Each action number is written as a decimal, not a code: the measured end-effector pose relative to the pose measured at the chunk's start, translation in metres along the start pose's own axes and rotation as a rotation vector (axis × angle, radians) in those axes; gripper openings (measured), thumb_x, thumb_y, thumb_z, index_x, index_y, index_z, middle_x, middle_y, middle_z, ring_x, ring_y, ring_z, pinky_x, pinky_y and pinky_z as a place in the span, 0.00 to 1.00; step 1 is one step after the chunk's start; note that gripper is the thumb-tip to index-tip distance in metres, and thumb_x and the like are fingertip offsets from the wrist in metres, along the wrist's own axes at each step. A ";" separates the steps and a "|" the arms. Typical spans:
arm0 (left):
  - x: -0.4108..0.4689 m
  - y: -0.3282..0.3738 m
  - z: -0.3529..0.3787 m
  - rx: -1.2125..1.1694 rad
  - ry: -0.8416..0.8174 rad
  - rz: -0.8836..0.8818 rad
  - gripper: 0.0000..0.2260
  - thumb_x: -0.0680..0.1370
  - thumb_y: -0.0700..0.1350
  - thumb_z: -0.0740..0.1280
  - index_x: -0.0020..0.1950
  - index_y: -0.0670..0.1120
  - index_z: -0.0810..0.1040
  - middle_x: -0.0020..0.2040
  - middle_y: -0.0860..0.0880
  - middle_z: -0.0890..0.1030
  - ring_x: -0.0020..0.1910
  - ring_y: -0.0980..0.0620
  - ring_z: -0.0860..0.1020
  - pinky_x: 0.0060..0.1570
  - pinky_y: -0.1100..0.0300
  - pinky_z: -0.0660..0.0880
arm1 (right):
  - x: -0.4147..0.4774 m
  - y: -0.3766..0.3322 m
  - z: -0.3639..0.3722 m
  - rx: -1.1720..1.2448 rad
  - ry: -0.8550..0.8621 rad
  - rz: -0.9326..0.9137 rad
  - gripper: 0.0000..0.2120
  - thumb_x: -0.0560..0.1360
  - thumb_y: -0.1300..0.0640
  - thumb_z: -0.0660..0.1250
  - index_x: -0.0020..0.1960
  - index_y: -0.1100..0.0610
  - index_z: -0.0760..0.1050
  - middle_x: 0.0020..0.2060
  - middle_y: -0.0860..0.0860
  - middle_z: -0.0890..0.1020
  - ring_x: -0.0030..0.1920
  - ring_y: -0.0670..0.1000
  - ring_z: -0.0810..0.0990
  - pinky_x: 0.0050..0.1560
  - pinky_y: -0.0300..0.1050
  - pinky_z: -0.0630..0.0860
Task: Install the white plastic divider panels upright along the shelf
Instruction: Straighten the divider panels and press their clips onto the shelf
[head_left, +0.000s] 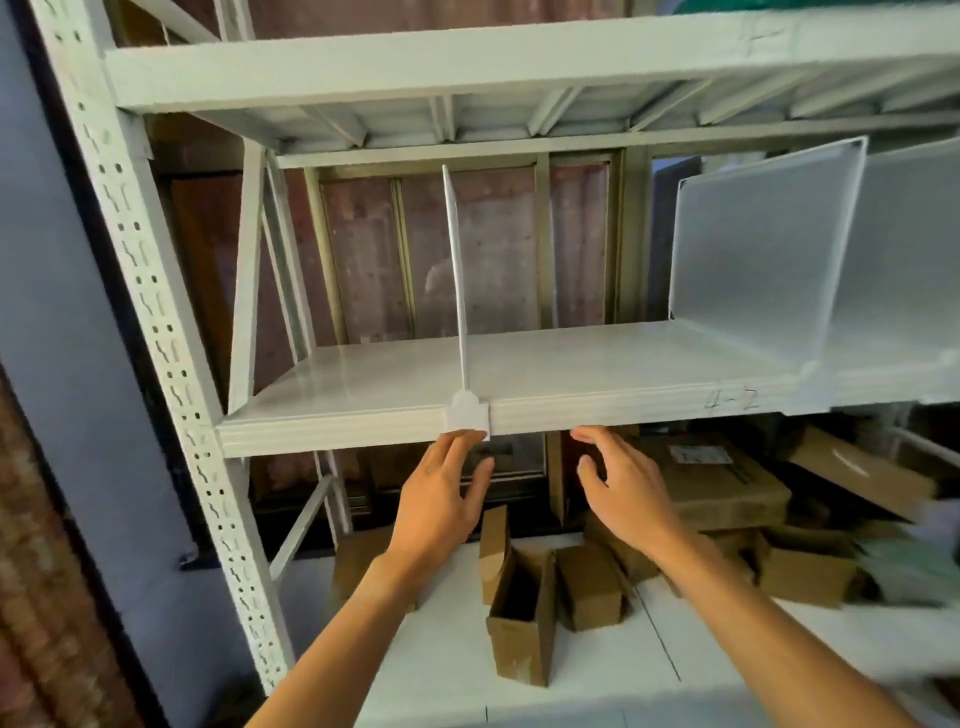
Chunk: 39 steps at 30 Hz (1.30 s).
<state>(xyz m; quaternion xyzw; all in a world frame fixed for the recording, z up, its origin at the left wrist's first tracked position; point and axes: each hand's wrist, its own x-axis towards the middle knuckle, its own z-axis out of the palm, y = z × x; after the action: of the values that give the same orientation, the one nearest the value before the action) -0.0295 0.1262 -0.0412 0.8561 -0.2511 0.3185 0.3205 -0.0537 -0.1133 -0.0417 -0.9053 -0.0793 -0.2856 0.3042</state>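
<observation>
Two open hands, the left hand (441, 488) touching the front clip (469, 414) of an upright divider panel (457, 270) on the shelf (597, 358) and the right hand (621, 483) empty just beside, suggest seating is finishing; fetching another panel likely comes next.

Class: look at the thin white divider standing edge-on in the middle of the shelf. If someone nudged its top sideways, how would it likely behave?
The divider is a very thin sheet, so it would probably flex rather than stay rigid. It looks light for its height. The clip over the shelf front edge is the only fixing that shows, so the foot would likely stay put while the top sways.
</observation>
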 end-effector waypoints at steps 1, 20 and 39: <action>0.002 0.008 0.006 -0.034 -0.001 0.011 0.18 0.82 0.56 0.60 0.71 0.53 0.71 0.67 0.57 0.73 0.63 0.60 0.74 0.59 0.66 0.73 | -0.007 0.005 -0.010 -0.031 0.013 0.010 0.17 0.82 0.53 0.59 0.70 0.48 0.70 0.67 0.45 0.76 0.67 0.47 0.75 0.62 0.39 0.66; 0.069 0.166 0.138 -0.069 -0.119 0.118 0.20 0.81 0.50 0.63 0.73 0.54 0.68 0.72 0.53 0.72 0.68 0.51 0.72 0.67 0.52 0.72 | -0.046 0.149 -0.199 -0.290 0.064 0.203 0.17 0.81 0.53 0.62 0.69 0.52 0.70 0.66 0.49 0.78 0.53 0.48 0.81 0.58 0.46 0.75; 0.110 0.155 0.202 0.462 -0.189 -0.021 0.25 0.82 0.48 0.61 0.79 0.53 0.60 0.79 0.51 0.61 0.79 0.49 0.55 0.79 0.47 0.47 | 0.045 0.290 -0.217 -0.354 -0.008 -0.043 0.45 0.73 0.42 0.72 0.80 0.52 0.51 0.75 0.54 0.66 0.74 0.58 0.66 0.75 0.54 0.59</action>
<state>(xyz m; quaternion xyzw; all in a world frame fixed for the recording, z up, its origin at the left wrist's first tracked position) 0.0236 -0.1453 -0.0228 0.9351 -0.1917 0.2825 0.0946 -0.0259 -0.4765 -0.0216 -0.9439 -0.0485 -0.2981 0.1334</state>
